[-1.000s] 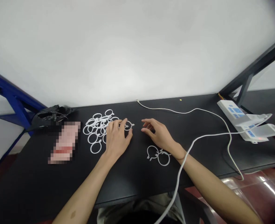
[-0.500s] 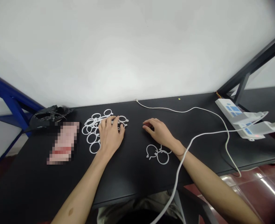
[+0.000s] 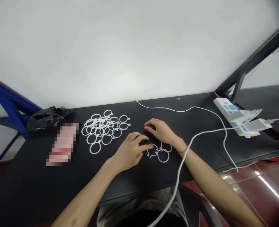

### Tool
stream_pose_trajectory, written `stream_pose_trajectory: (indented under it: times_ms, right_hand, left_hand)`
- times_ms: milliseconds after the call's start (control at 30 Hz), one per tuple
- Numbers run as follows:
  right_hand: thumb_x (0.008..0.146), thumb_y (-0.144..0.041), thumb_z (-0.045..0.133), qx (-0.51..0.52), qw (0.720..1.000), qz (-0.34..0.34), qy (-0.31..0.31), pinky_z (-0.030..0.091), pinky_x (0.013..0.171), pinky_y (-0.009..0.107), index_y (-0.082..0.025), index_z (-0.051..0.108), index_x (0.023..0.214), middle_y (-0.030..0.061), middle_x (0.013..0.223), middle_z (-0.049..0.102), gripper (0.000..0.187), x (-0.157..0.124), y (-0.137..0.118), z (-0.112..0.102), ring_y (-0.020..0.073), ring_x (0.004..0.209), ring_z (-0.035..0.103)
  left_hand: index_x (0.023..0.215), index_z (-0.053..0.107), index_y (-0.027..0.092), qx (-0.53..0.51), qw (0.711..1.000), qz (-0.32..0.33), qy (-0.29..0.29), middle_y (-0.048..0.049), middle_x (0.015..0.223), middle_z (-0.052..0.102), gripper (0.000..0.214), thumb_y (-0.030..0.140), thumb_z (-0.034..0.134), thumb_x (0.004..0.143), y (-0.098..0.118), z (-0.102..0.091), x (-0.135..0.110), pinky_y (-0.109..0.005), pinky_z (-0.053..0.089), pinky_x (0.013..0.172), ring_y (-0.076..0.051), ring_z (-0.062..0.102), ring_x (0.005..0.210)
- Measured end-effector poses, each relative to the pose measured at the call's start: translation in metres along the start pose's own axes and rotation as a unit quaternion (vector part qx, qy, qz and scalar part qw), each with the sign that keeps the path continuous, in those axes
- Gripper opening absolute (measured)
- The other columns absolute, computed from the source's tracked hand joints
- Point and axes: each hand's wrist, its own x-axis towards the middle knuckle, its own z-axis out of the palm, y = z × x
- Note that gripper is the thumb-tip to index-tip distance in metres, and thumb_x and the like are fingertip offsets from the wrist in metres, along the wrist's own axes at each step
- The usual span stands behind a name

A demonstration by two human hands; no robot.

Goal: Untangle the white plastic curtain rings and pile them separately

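On the black table [image 3: 30, 183] lies a pile of several white plastic rings [image 3: 105, 127]. A smaller cluster of linked white rings [image 3: 160, 153] lies nearer the front, to the right of the pile. My left hand [image 3: 130, 152] rests palm down beside that cluster, fingers stretched toward it, a fingertip touching the nearest ring. My right hand [image 3: 161, 130] lies just behind the cluster with fingers loosely curled and empty.
A blurred pink packet [image 3: 62, 143] lies left of the pile, with a crumpled black bag [image 3: 48, 115] behind it. A white cable [image 3: 188, 145] crosses the table to a white power strip [image 3: 238, 119] at the right. A dark metal frame post [image 3: 250, 63] rises at the right.
My left hand has left the ring pile and moved right and toward me to the small cluster. The right hand has barely shifted. The view turned slightly right.
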Motion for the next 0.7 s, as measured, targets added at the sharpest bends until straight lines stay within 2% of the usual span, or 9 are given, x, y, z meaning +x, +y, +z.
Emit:
stream_pose_trajectory:
  times_ms: [67, 167, 267, 367, 500, 600, 700]
  right_hand:
    - [0.092, -0.027, 0.06, -0.005, 1.0, 0.001, 0.002, 0.048, 0.075, 0.031, -0.019, 0.068, 0.096, 0.0038, 0.089, 0.068, 0.012, 0.0, 0.001, 0.001, 0.0161, 0.081, 0.06]
    - [0.091, -0.027, 0.06, -0.011, 1.0, 0.0, 0.007, 0.048, 0.075, 0.031, -0.019, 0.068, 0.096, 0.0034, 0.088, 0.068, 0.012, 0.0, 0.003, 0.003, 0.0166, 0.081, 0.06]
    - [0.091, -0.026, 0.061, -0.007, 1.0, -0.003, 0.015, 0.049, 0.075, 0.032, -0.02, 0.068, 0.096, 0.0035, 0.089, 0.069, 0.011, 0.001, 0.004, 0.005, 0.017, 0.081, 0.061]
    - [0.092, -0.028, 0.059, 0.003, 0.999, 0.002, 0.034, 0.05, 0.075, 0.033, -0.02, 0.068, 0.096, 0.0038, 0.088, 0.07, 0.012, 0.001, 0.001, 0.005, 0.0178, 0.081, 0.062]
    - [0.094, -0.033, 0.057, 0.028, 0.998, -0.018, 0.059, 0.05, 0.08, 0.035, -0.021, 0.067, 0.095, 0.0042, 0.089, 0.07, 0.016, -0.002, -0.01, 0.003, 0.0181, 0.084, 0.063]
    - [0.09, -0.038, 0.062, 0.065, 0.996, -0.053, 0.042, 0.052, 0.08, 0.034, -0.021, 0.066, 0.102, 0.0041, 0.089, 0.069, 0.021, -0.006, -0.019, 0.001, 0.0173, 0.082, 0.064]
    - [0.088, -0.038, 0.065, 0.1, 0.992, -0.07, 0.026, 0.054, 0.075, 0.031, -0.021, 0.064, 0.103, 0.0041, 0.089, 0.069, 0.023, -0.008, -0.023, 0.004, 0.0161, 0.079, 0.065]
  left_hand:
    - [0.111, 0.068, 0.027, 0.004, 1.0, 0.009, -0.014, -0.0045, 0.123, 0.06, 0.038, 0.006, 0.052, 0.084, 0.003, 0.001, 0.001, -0.044, 0.042, 0.101, -0.026, 0.045, 0.116]
    - [0.098, 0.068, 0.021, 0.004, 1.0, -0.004, 0.001, -0.0064, 0.119, 0.062, 0.019, 0.015, 0.052, 0.089, 0.003, -0.001, 0.001, -0.044, 0.043, 0.1, -0.026, 0.046, 0.116]
    - [0.089, 0.065, 0.02, -0.008, 1.0, -0.022, 0.017, -0.0062, 0.116, 0.063, 0.011, 0.017, 0.055, 0.089, 0.002, -0.005, 0.001, -0.044, 0.043, 0.1, -0.025, 0.048, 0.114]
    - [0.087, 0.063, 0.021, -0.021, 0.998, -0.044, 0.043, -0.0057, 0.113, 0.064, 0.009, 0.015, 0.055, 0.088, 0.0, -0.007, 0.001, -0.043, 0.045, 0.099, -0.024, 0.049, 0.112]
    - [0.086, 0.06, 0.02, -0.002, 0.988, -0.088, 0.123, -0.0072, 0.109, 0.064, 0.008, 0.016, 0.054, 0.09, -0.004, -0.005, 0.002, -0.043, 0.048, 0.095, -0.023, 0.052, 0.105]
    - [0.084, 0.059, 0.02, 0.008, 0.98, -0.113, 0.165, -0.0073, 0.106, 0.063, 0.008, 0.02, 0.056, 0.092, -0.007, -0.004, 0.003, -0.042, 0.05, 0.091, -0.023, 0.054, 0.102]
    - [0.084, 0.059, 0.02, 0.008, 0.976, -0.111, 0.186, -0.0072, 0.106, 0.062, 0.009, 0.024, 0.057, 0.093, -0.01, -0.002, 0.002, -0.042, 0.051, 0.089, -0.023, 0.055, 0.102]
